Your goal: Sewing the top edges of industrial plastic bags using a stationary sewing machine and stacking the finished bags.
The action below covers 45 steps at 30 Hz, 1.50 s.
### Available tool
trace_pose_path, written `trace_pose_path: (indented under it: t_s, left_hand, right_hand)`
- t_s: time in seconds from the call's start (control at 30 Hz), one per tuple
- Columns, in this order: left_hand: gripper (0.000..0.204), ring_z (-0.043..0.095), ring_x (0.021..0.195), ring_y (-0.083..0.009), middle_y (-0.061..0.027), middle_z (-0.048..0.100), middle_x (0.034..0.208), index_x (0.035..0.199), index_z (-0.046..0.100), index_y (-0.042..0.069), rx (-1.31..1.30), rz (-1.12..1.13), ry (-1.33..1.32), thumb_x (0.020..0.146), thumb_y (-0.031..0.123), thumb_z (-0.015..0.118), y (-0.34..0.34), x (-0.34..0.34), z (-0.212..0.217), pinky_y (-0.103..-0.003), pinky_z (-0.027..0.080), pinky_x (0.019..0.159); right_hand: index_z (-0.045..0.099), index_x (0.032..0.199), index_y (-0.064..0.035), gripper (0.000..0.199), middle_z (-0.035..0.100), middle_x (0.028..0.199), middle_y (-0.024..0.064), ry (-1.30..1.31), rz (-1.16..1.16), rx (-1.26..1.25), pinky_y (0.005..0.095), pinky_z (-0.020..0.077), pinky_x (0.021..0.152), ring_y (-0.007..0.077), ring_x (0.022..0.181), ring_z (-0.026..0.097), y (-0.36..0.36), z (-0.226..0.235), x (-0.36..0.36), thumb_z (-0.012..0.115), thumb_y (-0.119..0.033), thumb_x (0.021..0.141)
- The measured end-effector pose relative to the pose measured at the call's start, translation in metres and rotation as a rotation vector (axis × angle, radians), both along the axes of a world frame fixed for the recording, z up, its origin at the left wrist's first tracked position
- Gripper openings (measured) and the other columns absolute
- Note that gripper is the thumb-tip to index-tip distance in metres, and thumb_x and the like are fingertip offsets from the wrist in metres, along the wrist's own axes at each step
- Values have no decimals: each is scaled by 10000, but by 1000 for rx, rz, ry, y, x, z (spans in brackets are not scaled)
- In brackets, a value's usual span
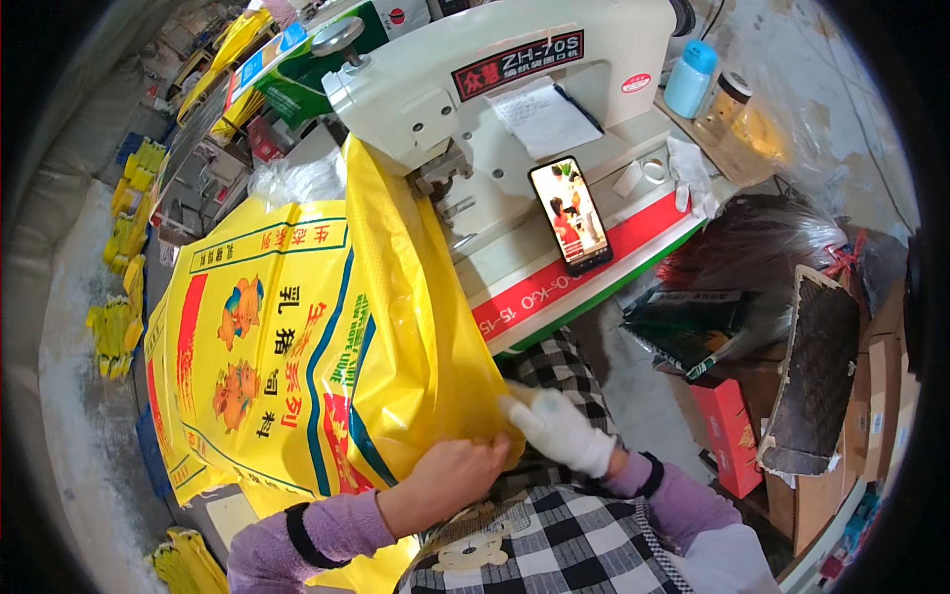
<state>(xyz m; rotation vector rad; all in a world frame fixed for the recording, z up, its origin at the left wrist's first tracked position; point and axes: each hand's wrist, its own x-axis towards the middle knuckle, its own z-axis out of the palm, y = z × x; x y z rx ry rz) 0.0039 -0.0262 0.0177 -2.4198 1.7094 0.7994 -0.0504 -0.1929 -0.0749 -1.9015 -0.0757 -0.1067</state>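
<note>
1. Yellow printed bag (pixel 267 332): located left of the white sewing machine (pixel 391 99), its far edge beside the needle end.
2. Bare left hand (pixel 447 482): fingers curled, gripping the bag's near edge.
3. Gloved right hand (pixel 566 432): against that edge; grip cannot be determined.
4. Progress, as judged: bag positioned; no completed seam discernible; stitching appears outstanding.

1 lit phone (pixel 569 220) lies near 1 pen (pixel 578 109), 1 blue bottle (pixel 690 81) beside 1 jar (pixel 729 98).
</note>
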Motion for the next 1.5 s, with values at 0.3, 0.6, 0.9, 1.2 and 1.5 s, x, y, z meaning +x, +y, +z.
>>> trace_pose_path:
  t_s: [0.3, 0.6, 0.9, 1.2, 1.5]
  left_hand:
    - [445, 646, 679, -343, -143, 642, 681, 763, 657, 26, -1, -350, 130, 866, 453, 584, -23, 72, 20, -437, 506, 686]
    - [422, 619, 835, -305, -101, 663, 793, 816, 718, 81, -122, -146, -454, 768, 499, 687, 8, 276, 91, -399, 423, 904]
    - [86, 562, 765, -229, -32, 555, 687, 704, 647, 100, -368, -120, -717, 722, 165, 701, 34, 245, 149, -463, 404, 961]
    - [308, 603, 1045, -178, -71, 622, 1188, 1285, 527, 27, -1381, 273, -1107, 1025, 182, 470, 73, 195, 137, -287, 475, 952]
    - [520, 508, 1273, -211, -84, 528, 1398, 1367, 516, 13, -882, 772, 510, 906, 232, 614, 73, 457, 34, -333, 371, 1076]
  right_hand:
    - [212, 1530, -44, 807, 620, 613, 149, 47, -69, -354, 460, 479, 496, 334, 524, 616, 26, -5, 0, 589, -124, 821]
    - [342, 1484, -51, 697, 619, 633, 159, -52, -200, -508, 460, 501, 566, 356, 582, 627, 3, -17, 122, 605, -183, 852]
    - [510, 1321, -49, 494, 657, 844, 171, -204, -209, -521, 455, 508, 773, 336, 888, 644, -18, 46, 178, 568, -299, 900]
    - [640, 878, -40, 244, 601, 901, 179, -552, 342, 43, 430, 485, 793, 377, 873, 573, 10, 72, 107, 699, -276, 861]
    - [684, 1089, -67, 277, 667, 1066, 83, -306, 353, 49, 575, 181, 1131, 307, 1157, 512, -21, 74, 8, 606, -294, 951]
